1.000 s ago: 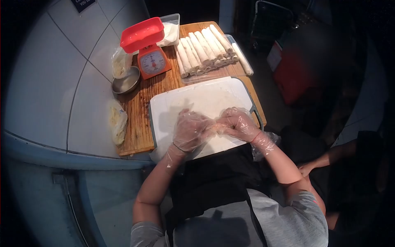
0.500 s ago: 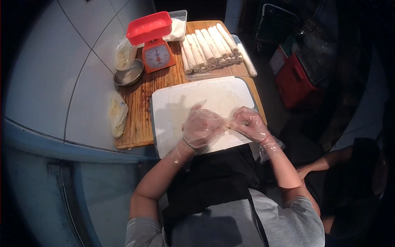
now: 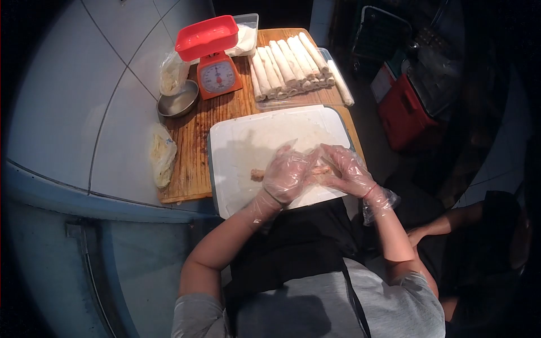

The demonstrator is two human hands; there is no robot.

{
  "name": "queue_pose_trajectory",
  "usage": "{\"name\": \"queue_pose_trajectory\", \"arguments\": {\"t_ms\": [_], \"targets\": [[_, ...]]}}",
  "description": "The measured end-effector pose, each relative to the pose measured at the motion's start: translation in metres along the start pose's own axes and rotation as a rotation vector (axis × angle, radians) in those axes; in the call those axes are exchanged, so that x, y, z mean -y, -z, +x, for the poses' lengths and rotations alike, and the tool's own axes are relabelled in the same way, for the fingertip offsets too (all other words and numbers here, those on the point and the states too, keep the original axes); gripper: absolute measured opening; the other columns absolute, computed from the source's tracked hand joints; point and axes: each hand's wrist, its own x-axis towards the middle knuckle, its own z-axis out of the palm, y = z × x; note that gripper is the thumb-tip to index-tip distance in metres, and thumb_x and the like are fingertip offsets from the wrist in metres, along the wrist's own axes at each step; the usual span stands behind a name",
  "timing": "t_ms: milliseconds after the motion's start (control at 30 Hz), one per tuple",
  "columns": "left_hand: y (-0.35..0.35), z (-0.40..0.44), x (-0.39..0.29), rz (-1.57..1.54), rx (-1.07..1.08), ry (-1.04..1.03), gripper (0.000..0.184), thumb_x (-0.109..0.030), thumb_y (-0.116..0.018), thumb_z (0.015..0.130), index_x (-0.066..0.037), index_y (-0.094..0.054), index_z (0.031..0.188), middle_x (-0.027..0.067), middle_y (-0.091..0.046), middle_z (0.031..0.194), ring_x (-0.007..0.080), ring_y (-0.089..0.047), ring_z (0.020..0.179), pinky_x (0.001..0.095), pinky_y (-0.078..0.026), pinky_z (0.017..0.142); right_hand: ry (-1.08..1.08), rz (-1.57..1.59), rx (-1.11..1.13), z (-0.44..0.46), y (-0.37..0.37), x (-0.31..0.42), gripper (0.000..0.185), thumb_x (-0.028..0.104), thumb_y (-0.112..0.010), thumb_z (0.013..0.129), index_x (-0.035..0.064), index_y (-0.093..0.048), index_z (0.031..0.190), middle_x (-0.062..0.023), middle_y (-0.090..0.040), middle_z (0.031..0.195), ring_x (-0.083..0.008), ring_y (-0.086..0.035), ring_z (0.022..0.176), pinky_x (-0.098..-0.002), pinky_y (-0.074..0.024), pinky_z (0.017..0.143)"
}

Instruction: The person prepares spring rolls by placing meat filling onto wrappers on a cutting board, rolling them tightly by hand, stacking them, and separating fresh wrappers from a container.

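Note:
A strip of orange-brown filling (image 3: 257, 174) lies across a pale wrapper (image 3: 253, 155) on the white cutting board (image 3: 225, 132). My left hand (image 3: 288, 173), in a clear plastic glove, covers the middle of the strip, its fingers closed around it. Gloved in the same way, my right hand (image 3: 346, 170) pinches the strip's right end close beside the left hand. Part of the filling shows between the two hands. Behind the board, many white rolls (image 3: 287, 62) lie piled in a clear tray (image 3: 270, 103).
An orange scale (image 3: 217, 78) with a red pan (image 3: 207, 38) stands at the back left. Near it are a metal bowl (image 3: 178, 103) and plastic bags of pale food (image 3: 162, 156). Another person's hand (image 3: 416, 235) is at the right, below a red cooler (image 3: 407, 112).
My left hand has moved right, and the filling's left end now shows beside it. My right hand has shifted slightly, with more filling visible between the hands.

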Motion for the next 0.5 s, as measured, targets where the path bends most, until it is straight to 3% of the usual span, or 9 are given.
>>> {"name": "queue_pose_trajectory", "arguments": {"t_ms": [67, 200, 367, 500], "targets": [[0.009, -0.004, 0.001, -0.069, 0.032, 0.057, 0.067, -0.037, -0.073, 0.085, -0.013, -0.052, 0.144, 0.002, -0.072, 0.112, 0.0231, -0.064, 0.109, 0.0485, -0.035, 0.111, -0.028, 0.015, 0.03, -0.001, 0.003, 0.001, 0.084, 0.028, -0.085, 0.074, 0.0019, -0.046, 0.144, -0.0185, -0.055, 0.134, -0.0359, -0.051, 0.126, -0.0423, -0.0384, 0.109], [0.022, -0.023, 0.016, -0.001, -0.027, 0.031, 0.068, -0.034, -0.072, 0.087, -0.013, -0.047, 0.147, -0.0019, -0.073, 0.107, 0.0216, -0.065, 0.106, 0.0481, -0.037, 0.11, -0.055, 0.058, 0.051, 0.001, 0.004, 0.001, 0.08, 0.031, -0.084, 0.074, 0.0033, -0.05, 0.141, -0.019, -0.055, 0.134, -0.0369, -0.051, 0.127, -0.0429, -0.0386, 0.11], [0.052, -0.043, 0.028, -0.033, -0.052, 0.059, 0.067, -0.027, -0.077, 0.083, -0.012, -0.049, 0.142, 0.0004, -0.072, 0.091, 0.0232, -0.066, 0.093, 0.0504, -0.041, 0.104, -0.069, 0.065, 0.126, 0.013, 0.017, 0.015, 0.079, 0.034, -0.084, 0.073, 0.0033, -0.052, 0.139, -0.0207, -0.058, 0.13, -0.0374, -0.053, 0.125, -0.0433, -0.0393, 0.109], [0.058, -0.054, 0.048, -0.112, -0.049, 0.051, 0.067, -0.026, -0.079, 0.081, -0.012, -0.051, 0.14, 0.0011, -0.072, 0.092, 0.0251, -0.067, 0.089, 0.0518, -0.043, 0.101, 0.139, -0.081, 0.058, 0.038, -0.006, 0.046, 0.055, 0.026, -0.084, 0.073, 0.0042, -0.064, 0.119, -0.0161, -0.064, 0.111, -0.0355, -0.059, 0.11, -0.0436, -0.0447, 0.098]]}}
